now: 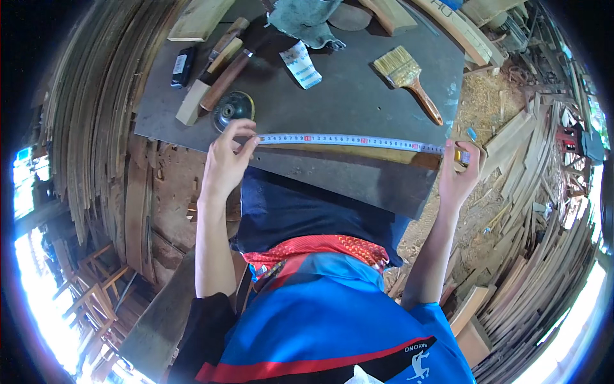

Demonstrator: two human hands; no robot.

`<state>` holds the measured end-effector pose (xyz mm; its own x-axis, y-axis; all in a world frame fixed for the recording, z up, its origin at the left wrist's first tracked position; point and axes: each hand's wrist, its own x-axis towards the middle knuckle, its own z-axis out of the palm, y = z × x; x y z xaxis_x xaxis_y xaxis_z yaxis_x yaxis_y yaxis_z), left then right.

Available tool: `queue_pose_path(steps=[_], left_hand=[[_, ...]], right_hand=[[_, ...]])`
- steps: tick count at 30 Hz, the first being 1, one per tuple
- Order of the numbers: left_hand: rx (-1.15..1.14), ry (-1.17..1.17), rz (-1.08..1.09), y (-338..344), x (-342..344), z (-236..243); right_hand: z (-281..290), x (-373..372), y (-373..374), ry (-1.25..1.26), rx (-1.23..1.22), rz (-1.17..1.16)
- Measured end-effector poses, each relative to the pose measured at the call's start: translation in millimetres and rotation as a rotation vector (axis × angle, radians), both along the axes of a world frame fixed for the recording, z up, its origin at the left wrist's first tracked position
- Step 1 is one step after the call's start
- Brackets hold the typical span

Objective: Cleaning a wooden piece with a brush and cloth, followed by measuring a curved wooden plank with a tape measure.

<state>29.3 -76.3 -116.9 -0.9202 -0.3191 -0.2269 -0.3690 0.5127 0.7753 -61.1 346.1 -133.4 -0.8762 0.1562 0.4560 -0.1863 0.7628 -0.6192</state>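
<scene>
A white tape measure blade is drawn out across the near part of the dark table, over a narrow wooden strip. My left hand pinches the blade's free end between thumb and finger. At the other end, my right hand is closed around the tape measure's case, of which a yellow part shows. Just beyond my left hand lies a round dark disc with a hole in its middle. A paintbrush with a brown handle rests beyond the blade, toward the right.
On the dark tabletop lie wooden-handled tools, a black box-like item, a white printed strip and a grey cloth. Long boards are stacked at left, more timber at right.
</scene>
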Motion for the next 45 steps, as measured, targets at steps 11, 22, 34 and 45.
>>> queue_pose_path(steps=[11, 22, 34, 45], left_hand=[[0.096, -0.045, -0.007, 5.0, -1.5, -3.6], [-0.116, 0.021, -0.049, -14.6, 5.9, 2.6], [0.035, -0.080, 0.046, -0.8, 1.8, -2.5], [0.094, -0.031, 0.097, -12.4, 11.8, -26.0]], right_hand=[[18.2, -1.6, 18.2, -0.074, 0.056, 0.169], [51.0, 11.3, 65.4, -0.292, 0.054, 0.338], [35.4, 1.7, 60.8, -0.346, -0.028, 0.326], [34.2, 9.2, 34.7, -0.268, 0.011, 0.337]])
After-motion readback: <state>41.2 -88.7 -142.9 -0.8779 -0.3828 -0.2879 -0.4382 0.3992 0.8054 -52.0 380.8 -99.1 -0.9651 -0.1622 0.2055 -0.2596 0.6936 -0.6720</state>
